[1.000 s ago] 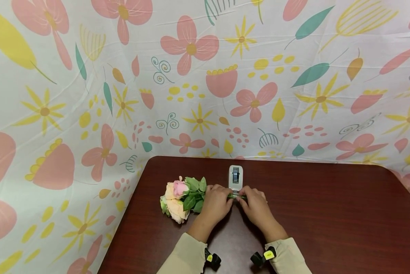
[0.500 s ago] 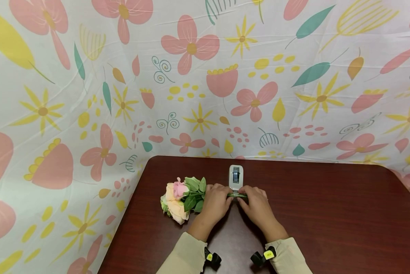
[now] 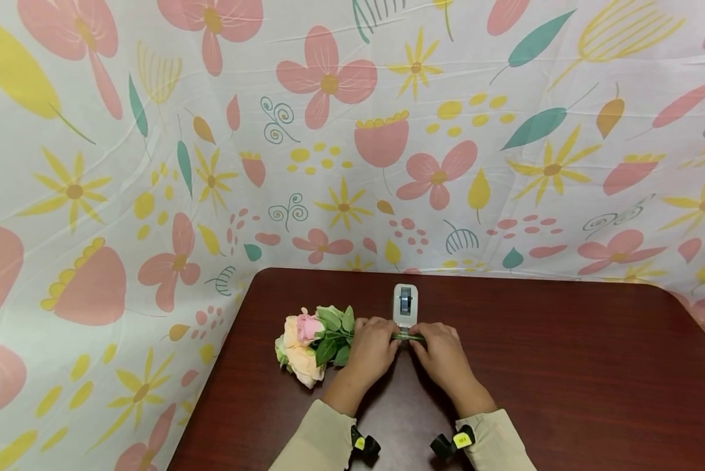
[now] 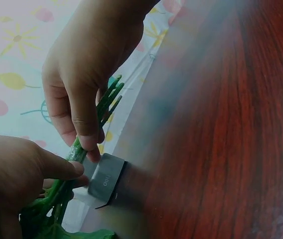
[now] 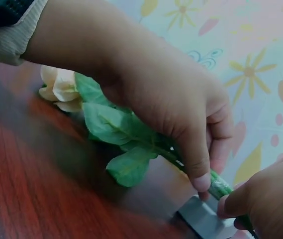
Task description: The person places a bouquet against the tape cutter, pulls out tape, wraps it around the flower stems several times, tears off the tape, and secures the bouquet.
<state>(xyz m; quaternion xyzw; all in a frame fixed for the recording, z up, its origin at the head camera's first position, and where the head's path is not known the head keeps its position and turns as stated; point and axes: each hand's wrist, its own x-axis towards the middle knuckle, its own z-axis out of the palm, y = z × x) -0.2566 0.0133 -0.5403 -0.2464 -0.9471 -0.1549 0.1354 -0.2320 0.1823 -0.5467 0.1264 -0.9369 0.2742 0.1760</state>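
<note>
On your left, a white cloth (image 3: 87,347) printed with pink, yellow and green flowers and leaves hangs as a wall, creased in places, and carries on across the back to your far right. It meets the dark red-brown, wood-grained table (image 3: 570,366), whose far corners are rounded and whose surface shines between your forearms. Toward the table's left side lies your bunch of flowers (image 3: 302,350), cream and pink heads pointing left, green leaves (image 3: 328,347) next to your hand. Your left hand (image 3: 371,350) has its fingers bent, thumb and fingers pinching the stems (image 3: 409,337), and covers part of them. Just beyond the short stretch of stems showing between your hands sits the pale tape dispenser (image 3: 406,304); you can't tell whether they touch it. Your right hand (image 3: 443,356) likewise pinches the stems near their cut ends, fingers curled over them. Black wrist cameras (image 3: 366,447) jut inward from both beige sleeves (image 3: 313,435).
</note>
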